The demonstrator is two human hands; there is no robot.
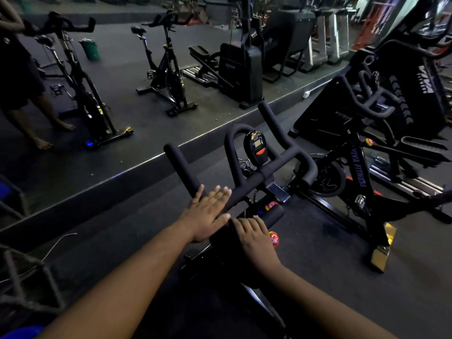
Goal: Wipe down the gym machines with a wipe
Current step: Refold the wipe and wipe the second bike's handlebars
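The left grip (208,212) is laid flat, fingers straight and together, on the foam-padded handlebar (247,184) of a spin bike (269,206); nothing is clasped by it. The right grip (254,237) is set just beside it, nearer the body, with the fingers bent down over a dark padded part of the same bike; whether anything is pinched beneath those fingers cannot be told, and no wipe can be made out under either grip. The handlebar is spread out beyond and to both sides of the grips: one straight horn is angled up to the left of the left grip, a rounded loop and a second horn are raised further ahead, and a curved end is bent away to the right. The padding is matt black and unbroken. A small oval console (256,146) with a grey screen and an orange button is mounted inside the loop, ahead of the grips. A red round knob (274,238) is seen touching the right side of the right grip. Further right, on the frame of a second bike (359,174), the words "VIVA FITNESS" are printed in purple. Beyond the grips a wall mirror (122,94) is met by the dark floor (330,289), and bikes are reflected in it.
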